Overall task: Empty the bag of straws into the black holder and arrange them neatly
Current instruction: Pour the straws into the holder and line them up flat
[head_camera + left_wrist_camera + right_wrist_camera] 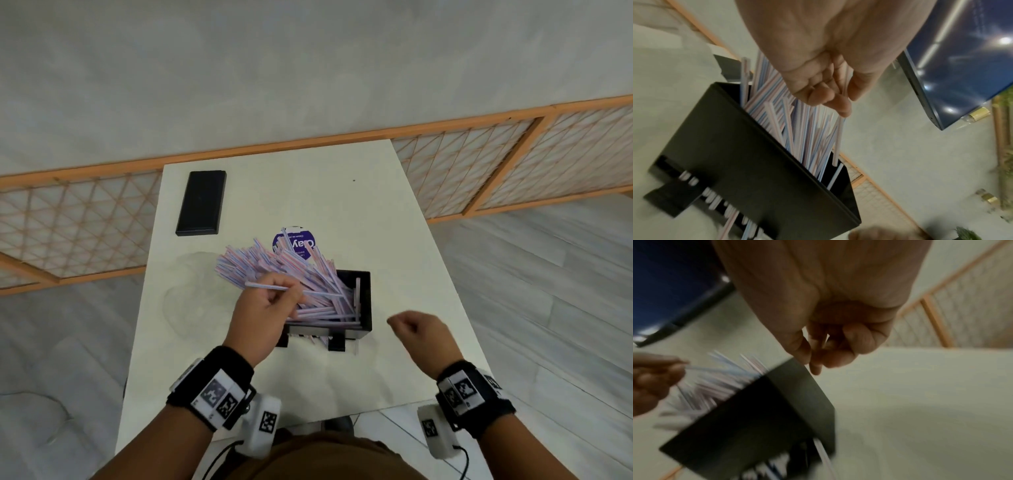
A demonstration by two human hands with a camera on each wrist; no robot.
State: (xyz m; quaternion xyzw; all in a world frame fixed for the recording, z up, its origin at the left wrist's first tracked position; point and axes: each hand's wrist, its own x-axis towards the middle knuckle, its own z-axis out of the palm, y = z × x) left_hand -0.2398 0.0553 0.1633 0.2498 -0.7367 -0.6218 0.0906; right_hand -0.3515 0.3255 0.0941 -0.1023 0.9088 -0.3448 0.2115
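Note:
The black holder [365, 298] stands mid-table with a loose heap of striped straws [274, 263] leaning out over its left rim. My left hand [291, 293] hovers over the holder's left side and pinches a single straw [270, 287], which lies level across the heap. The left wrist view shows that straw [839, 136] hanging from my fingertips above the holder [735, 146]. Right of the holder, my right hand [399, 322] hangs curled over the table, and I see nothing in it. A few straw ends [310, 337] poke out of the holder's front slot.
A crumpled clear bag [190, 294] lies flat left of the holder. A round purple label [294, 242] shows behind the straws. A flat black rectangle [202, 202] sits at the far left corner. The table edges [455, 274] are close on both sides.

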